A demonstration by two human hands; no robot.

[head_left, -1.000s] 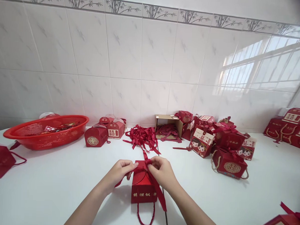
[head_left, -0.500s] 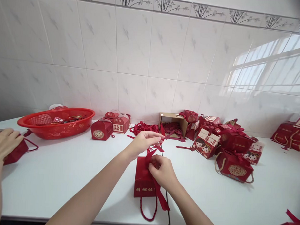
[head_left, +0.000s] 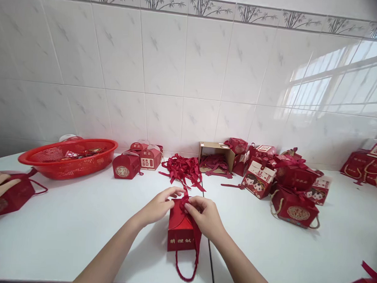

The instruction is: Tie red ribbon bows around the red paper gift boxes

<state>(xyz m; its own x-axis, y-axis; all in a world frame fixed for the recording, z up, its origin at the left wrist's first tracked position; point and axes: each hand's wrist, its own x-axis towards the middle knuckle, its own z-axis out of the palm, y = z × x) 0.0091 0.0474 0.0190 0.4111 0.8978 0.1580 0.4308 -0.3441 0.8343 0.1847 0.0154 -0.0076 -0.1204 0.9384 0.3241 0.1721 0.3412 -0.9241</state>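
Home kitchen counter, used for packing gift boxes.
White counter [head_left: 80, 220], glossy tiled wall [head_left: 166, 74], window reflection [head_left: 335, 84], red boxes [head_left: 286, 182] heaped.

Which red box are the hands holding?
Look at the white counter below the tiled wall, then find the loose ribbon pile near its middle. Just in front stands a red gift box with gold letters and a cord handle; it alone has the left hand and right hand pinching its ribbon.

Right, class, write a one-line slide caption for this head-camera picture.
Left hand and right hand pinch a red ribbon atop a red gift box on a white table.
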